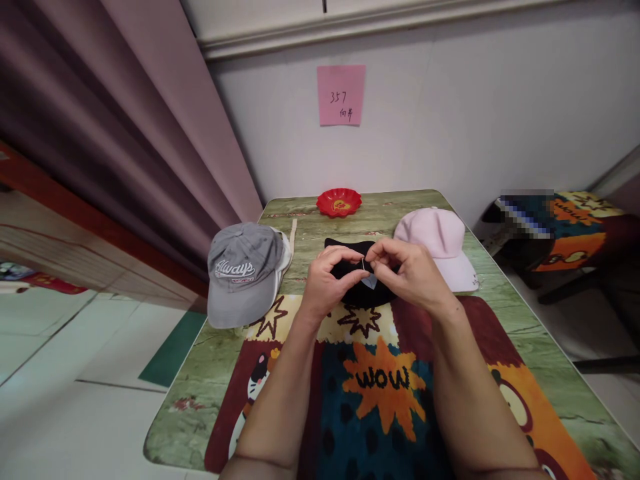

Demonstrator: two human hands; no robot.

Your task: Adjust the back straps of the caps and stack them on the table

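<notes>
My left hand (330, 275) and my right hand (413, 270) meet over a black cloth item (367, 295), which looks like a cap and is largely hidden by my fingers. The left thumb and index finger hold a thin, pale, pin-like thing (363, 265) between their tips. Right beside it, my right fingertips are pinched together; what they grip is too small to make out. A small light-blue patch (369, 281) shows on the black cloth below the fingers.
A grey cap (243, 263) rests over a paler one at the left, and a pink cap (435, 233) lies at the right. Behind stands a red scalloped dish (339, 202). A patterned mat (385, 400) covers the table's near part. A pink note (341, 95) hangs on the wall.
</notes>
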